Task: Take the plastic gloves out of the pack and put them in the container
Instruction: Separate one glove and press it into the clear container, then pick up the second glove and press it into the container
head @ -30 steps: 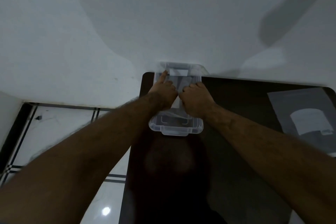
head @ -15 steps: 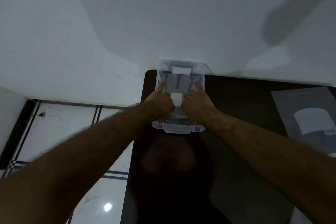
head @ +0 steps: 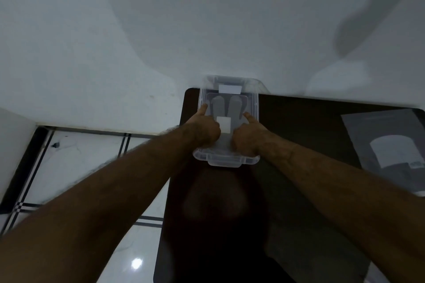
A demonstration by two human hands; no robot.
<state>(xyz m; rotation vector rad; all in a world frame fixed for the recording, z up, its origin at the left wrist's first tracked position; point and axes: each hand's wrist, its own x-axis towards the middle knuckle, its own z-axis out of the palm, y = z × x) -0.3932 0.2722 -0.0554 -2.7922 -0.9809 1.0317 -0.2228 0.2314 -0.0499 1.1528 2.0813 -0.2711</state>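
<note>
A clear plastic container [head: 226, 161] stands at the far left corner of the dark table [head: 310, 126], against the white wall. Flat see-through plastic gloves [head: 226, 105] with a white label lie inside it, their fingers pointing away from me. My left hand [head: 205, 130] and my right hand [head: 247, 135] are both down in the container on the gloves' near half. Each hand has its fingers curled and its index finger stretched forward along a side wall. The near end of the gloves is hidden under my hands.
The flat grey glove pack [head: 386, 145], with a pale patch on it, lies on the table's right side. White tiled floor [head: 76, 163] with dark lines drops away beyond the table's left edge.
My hands have drawn back toward me inside the container, the gloves have spread out flat and their finger shapes now show. Both index fingers have stretched forward.
</note>
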